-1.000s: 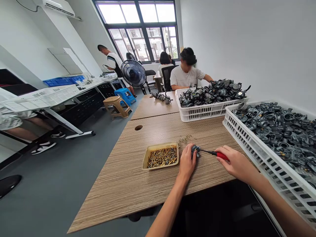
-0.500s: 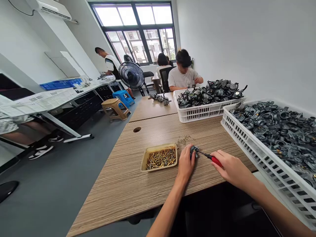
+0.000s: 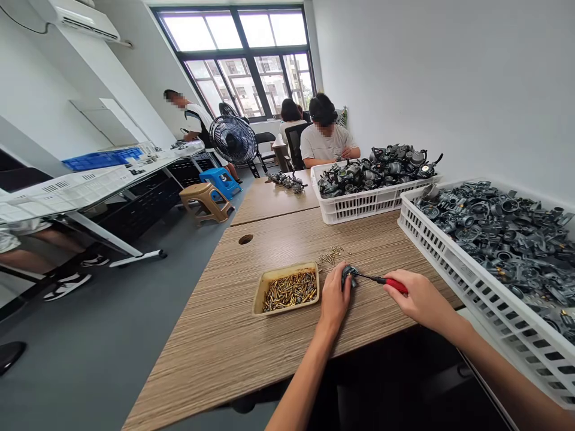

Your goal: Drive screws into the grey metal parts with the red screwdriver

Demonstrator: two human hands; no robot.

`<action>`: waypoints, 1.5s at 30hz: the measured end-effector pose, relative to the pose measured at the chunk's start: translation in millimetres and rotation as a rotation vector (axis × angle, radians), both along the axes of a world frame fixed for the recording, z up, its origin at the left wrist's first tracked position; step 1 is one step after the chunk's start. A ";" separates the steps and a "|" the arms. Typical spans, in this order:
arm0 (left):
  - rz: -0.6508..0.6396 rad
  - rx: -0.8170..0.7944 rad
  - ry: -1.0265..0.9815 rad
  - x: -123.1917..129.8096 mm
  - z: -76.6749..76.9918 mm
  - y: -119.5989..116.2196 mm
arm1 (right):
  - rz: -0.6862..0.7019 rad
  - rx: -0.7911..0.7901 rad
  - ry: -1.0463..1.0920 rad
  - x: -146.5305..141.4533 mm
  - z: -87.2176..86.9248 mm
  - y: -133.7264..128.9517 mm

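Note:
My left hand [image 3: 335, 296] is closed around a small dark grey metal part [image 3: 349, 276], resting it on the wooden table [image 3: 215, 347]. In my right hand [image 3: 420, 296] is a screwdriver [image 3: 395, 285] with a red and black handle. Its thin shaft points left, and the tip meets the metal part; the exact contact is too small to make out. To the left of my left hand stands a shallow cream tray [image 3: 255, 302] of small brass pieces [image 3: 290, 291]. A loose pile of similar brass pieces [image 3: 331, 255] lies just beyond my left fingers.
Two white plastic crates, one at the back [image 3: 330, 214] and one at the right [image 3: 453, 263], hold heaps of dark metal parts. More parts [image 3: 287, 181] lie on the far table. A co-worker [image 3: 326, 140] sits behind the back crate. A fan [image 3: 233, 140] stands left.
The whole view has shifted slightly, moving the scene a little left. Both hands keep their hold, with the screwdriver still against the metal part.

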State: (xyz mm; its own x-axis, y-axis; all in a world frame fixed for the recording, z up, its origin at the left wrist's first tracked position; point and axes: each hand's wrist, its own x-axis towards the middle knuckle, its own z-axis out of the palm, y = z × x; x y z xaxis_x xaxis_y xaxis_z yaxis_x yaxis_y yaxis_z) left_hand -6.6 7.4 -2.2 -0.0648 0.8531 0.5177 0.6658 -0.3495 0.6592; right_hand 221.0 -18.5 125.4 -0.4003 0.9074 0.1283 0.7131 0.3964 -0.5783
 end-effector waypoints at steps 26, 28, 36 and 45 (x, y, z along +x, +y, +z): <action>0.015 0.038 0.088 1.4 3.7 -1.6 | -0.146 -0.425 0.452 18.9 -2.5 20.9; 0.051 0.048 0.082 1.6 4.7 -2.0 | -0.161 -0.393 0.446 23.0 1.2 22.4; 0.065 0.001 -0.011 1.3 4.5 -1.4 | -0.184 -0.409 0.463 28.1 -4.2 29.3; 0.077 -0.077 -0.098 -0.1 7.2 -0.8 | -0.140 -0.424 0.449 33.2 -11.4 32.0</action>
